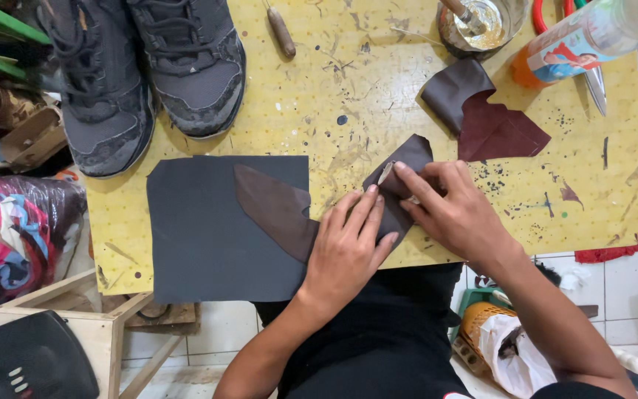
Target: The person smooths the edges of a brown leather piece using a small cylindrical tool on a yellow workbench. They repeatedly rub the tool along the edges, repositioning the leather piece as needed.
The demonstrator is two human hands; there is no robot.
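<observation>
I see the dark brown leather piece (pixel 400 185) on the yellow bench (pixel 334 89), just right of the black sheet (pixel 201 229). My left hand (pixel 348 247) lies flat, fingers pressing the piece's lower part. My right hand (pixel 455 210) pinches its folded upper edge betw. thumb and forefinger. A pointed brown strip (pixel 275 207) lies on the sheet. Grey shoes (pixel 149 66) sit above the sheet; maroon scraps (pixel 485 118) well to its upper right.

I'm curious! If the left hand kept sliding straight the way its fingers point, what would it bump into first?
Probably the right hand. The left hand points up and right across the dark brown leather piece that both hands touch, so the right fingers lie first in line.
</observation>
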